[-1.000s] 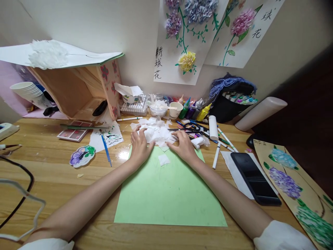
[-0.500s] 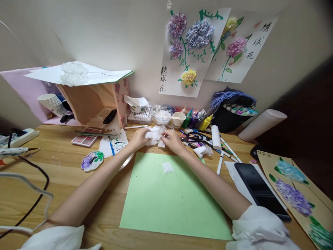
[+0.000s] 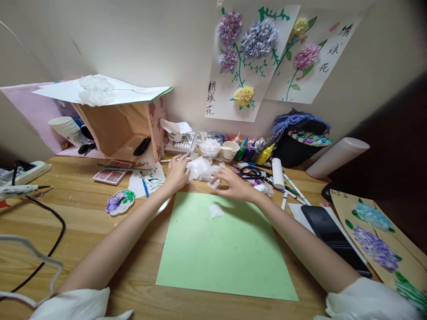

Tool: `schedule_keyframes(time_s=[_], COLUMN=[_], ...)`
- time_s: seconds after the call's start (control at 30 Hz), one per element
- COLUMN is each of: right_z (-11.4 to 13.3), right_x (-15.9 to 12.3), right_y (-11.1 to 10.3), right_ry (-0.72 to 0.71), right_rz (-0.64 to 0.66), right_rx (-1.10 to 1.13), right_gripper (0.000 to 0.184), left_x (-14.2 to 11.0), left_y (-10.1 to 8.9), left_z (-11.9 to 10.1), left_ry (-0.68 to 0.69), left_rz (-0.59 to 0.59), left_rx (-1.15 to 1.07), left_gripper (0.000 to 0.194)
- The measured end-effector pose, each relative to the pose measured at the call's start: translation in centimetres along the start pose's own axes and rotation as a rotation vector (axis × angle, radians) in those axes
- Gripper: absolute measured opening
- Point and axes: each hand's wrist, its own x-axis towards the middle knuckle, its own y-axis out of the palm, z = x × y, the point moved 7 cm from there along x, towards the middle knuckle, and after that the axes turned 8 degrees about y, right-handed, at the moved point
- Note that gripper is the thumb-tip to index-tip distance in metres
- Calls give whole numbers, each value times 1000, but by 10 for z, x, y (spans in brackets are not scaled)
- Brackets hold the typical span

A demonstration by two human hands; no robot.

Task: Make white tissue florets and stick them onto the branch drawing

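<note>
Work surface [image 3: 140,266] seen from the wearer's head, read from left to right. Toward the far left corner, a white power strip [image 3: 31,172] lies beside the open-fronted box [image 3: 115,129], which stands along the back edge. Nearer the middle is a flower-shaped palette [image 3: 120,202], smeared with purple and green paint. The left hand [image 3: 179,172] is open, palm down, its fingers spread and loosely bent at the left side of the white paper pieces [image 3: 202,169]. These form a loose heap between the hands, toward the back edge and just beyond the green sheet [image 3: 227,253]. One separate white square [image 3: 216,210] (slightly creased) lies on the sheet near its far side. The right hand [image 3: 230,183] is at the heap's right side, fingers and thumb half curled; whether it pinches a piece cannot be told. Behind the heap, by the back edge, stand a paper cup [image 3: 230,153] and a yellow bottle [image 3: 265,154]. Farther right are black-handled scissors [image 3: 251,171] among pens; then a dark phone [image 3: 333,235] and, toward the right edge, a tan sheet [image 3: 363,231] bearing flowers.
</note>
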Motion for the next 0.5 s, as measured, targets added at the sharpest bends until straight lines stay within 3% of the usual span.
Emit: schedule_keyframes(time_s=[0.07, 0.13, 0.3, 0.5], right_z=[10, 13, 10, -8], right_x=[-19, -32, -38, -35], right_y=[14, 21, 31, 35], right_ry=[-41, -20, 46, 235], right_rz=[228, 288, 99, -177], right_rx=[54, 84, 143, 345], right_gripper=[18, 20, 4, 11], left_x=[-9, -16, -26, -44], left_y=[-12, -18, -6, 20], left_z=[-13, -28, -57, -57], left_ry=[28, 45, 55, -142], left_rz=[-102, -172, -116, -2], left_rx=[-6, -28, -160, -322], left_gripper=[40, 37, 25, 10])
